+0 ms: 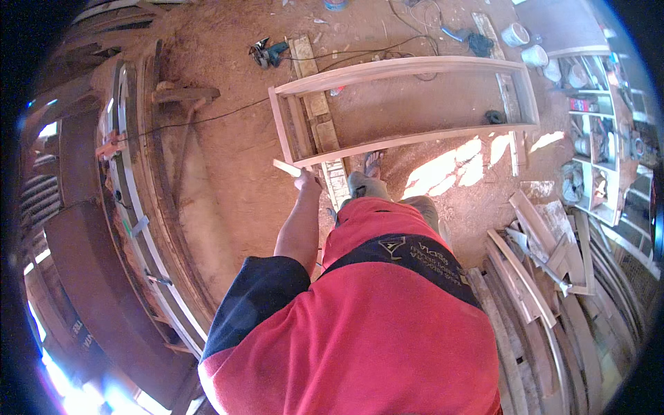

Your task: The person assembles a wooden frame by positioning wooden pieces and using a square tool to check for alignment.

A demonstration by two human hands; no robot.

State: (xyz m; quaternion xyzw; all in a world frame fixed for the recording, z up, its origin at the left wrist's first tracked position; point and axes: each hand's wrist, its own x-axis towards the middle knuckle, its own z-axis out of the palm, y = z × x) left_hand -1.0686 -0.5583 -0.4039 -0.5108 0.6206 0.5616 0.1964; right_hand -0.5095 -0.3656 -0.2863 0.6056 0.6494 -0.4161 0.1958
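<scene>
My left hand [308,181] is closed on one end of a short pale wood piece [286,167], just outside the near left corner of a long rectangular wooden frame [408,142]. Its fingers are small and partly hidden in this view. The frame lies across two boards on the ground, the left board [317,105] and the right board [508,97]. Inside the frame's left end runs a second crosspiece [298,124]. My right hand does not show; my red and navy shirt fills the lower middle.
A power tool [266,54] and a teal tool [479,45] lie beyond the frame, with dark cords around them. White buckets [515,34] and a shelf unit [593,149] stand right. Timber offcuts [546,256] are piled near right. A long wooden bench [149,228] runs along the left.
</scene>
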